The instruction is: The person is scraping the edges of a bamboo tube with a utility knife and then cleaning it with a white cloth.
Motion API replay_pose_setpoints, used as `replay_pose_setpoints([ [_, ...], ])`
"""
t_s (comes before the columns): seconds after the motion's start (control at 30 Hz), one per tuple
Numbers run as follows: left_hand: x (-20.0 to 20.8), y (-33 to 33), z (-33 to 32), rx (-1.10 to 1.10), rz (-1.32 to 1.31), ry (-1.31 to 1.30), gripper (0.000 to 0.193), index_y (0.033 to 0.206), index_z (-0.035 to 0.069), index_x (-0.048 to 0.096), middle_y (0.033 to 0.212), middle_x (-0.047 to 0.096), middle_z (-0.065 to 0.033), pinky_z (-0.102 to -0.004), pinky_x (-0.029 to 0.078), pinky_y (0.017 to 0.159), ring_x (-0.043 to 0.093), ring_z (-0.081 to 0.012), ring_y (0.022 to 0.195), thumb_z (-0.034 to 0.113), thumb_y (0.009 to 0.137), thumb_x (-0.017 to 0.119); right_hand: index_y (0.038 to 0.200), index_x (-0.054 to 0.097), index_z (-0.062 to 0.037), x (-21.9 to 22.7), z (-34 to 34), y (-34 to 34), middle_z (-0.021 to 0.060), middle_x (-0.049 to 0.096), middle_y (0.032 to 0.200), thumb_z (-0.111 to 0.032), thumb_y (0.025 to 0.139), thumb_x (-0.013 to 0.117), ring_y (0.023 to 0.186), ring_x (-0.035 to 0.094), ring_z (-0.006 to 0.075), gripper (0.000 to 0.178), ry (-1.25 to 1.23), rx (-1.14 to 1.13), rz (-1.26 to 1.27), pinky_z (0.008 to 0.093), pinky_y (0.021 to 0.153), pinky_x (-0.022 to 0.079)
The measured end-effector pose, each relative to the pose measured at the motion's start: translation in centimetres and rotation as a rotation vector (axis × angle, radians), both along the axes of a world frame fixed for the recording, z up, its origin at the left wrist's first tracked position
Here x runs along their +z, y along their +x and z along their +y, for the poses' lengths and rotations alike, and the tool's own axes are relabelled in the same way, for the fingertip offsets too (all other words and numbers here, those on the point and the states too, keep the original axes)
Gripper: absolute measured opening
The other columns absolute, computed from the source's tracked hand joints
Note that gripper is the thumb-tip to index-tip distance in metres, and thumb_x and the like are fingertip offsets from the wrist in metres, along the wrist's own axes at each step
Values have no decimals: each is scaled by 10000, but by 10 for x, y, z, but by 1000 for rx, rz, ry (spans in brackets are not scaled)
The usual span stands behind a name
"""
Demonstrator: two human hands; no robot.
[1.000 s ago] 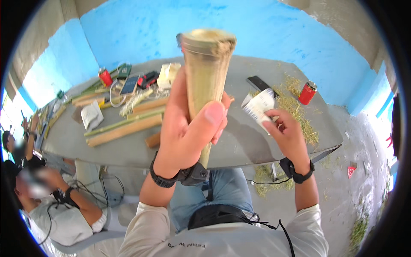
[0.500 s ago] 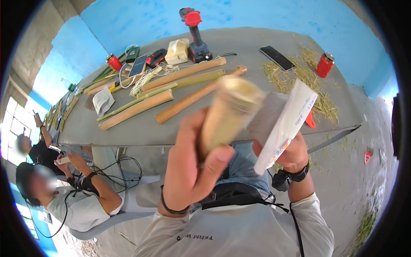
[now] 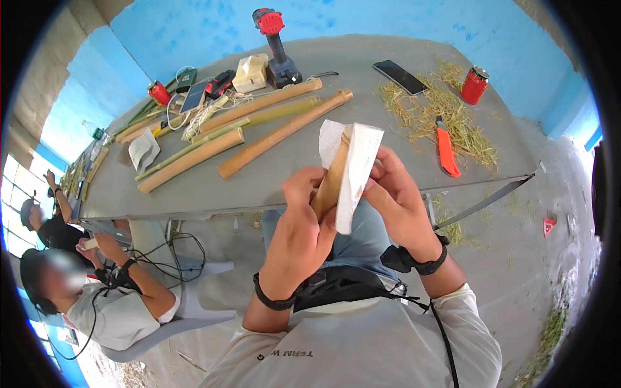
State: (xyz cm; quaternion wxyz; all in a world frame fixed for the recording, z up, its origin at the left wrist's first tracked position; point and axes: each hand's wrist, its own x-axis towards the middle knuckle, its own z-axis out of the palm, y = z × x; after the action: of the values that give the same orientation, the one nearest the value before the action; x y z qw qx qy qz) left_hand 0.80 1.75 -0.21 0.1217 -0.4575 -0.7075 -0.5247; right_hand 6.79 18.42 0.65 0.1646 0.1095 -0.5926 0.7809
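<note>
My left hand (image 3: 299, 223) is closed around a short bamboo piece (image 3: 331, 183), held tilted above the table's near edge. A folded sheet of sandpaper (image 3: 358, 173), with a pale printed back, lies along and partly around the bamboo's right side. With thumb and fingers, my right hand (image 3: 400, 204) grips the sandpaper's right side. The sheet hides the bamboo's upper right part. On the table, an orange-handled knife (image 3: 445, 149) lies to the right of my hands, beside pale green shavings (image 3: 475, 139).
Bamboo lengths (image 3: 284, 134) lie across the grey table (image 3: 272, 184). Behind them stand a cordless drill (image 3: 279, 55) and a tissue pack (image 3: 251, 73). A phone (image 3: 399, 77) and red can (image 3: 474, 85) are at the right. A co-worker (image 3: 110, 301) sits at the left.
My left hand has lowered the bamboo and turned it upright-leaning. My right hand has brought the sandpaper against it. The knife, mostly hidden before, now shows fully.
</note>
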Motion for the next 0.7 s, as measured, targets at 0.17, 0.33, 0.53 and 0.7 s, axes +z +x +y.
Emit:
replay_pose_setpoints([
  [0.17,6,-2,-1,69,-247,-85,505,1333,45,462,1282,502,-196,-406,528,869,613,-398,1043,25,886,695,1409,420,25,6,2,-1,102,608,1246,-283,1031,586,1145,578,153,515,-43,-37,-67,301,974,457],
  [0.33,5,9,10,61,-102,-152,668,1443,60,389,1294,518,-209,-435,525,836,621,-407,1023,37,859,712,1325,498,7,0,12,-18,89,649,1145,-319,1036,574,976,656,168,442,-156,-164,-225,297,813,533],
  [0.53,-29,-8,-7,180,-118,-276,417,1180,52,554,1024,673,-191,-413,533,774,661,-395,912,248,873,758,1252,505,4,25,15,-23,95,628,1033,-292,1022,541,875,625,210,377,-325,-207,-12,378,802,516],
  [0.7,-19,3,-28,277,-168,-279,345,1090,70,587,916,680,-172,-424,528,701,659,-402,837,267,859,751,978,530,-68,61,53,-33,17,492,777,-365,1016,516,708,469,148,300,-507,-39,185,342,709,416],
])
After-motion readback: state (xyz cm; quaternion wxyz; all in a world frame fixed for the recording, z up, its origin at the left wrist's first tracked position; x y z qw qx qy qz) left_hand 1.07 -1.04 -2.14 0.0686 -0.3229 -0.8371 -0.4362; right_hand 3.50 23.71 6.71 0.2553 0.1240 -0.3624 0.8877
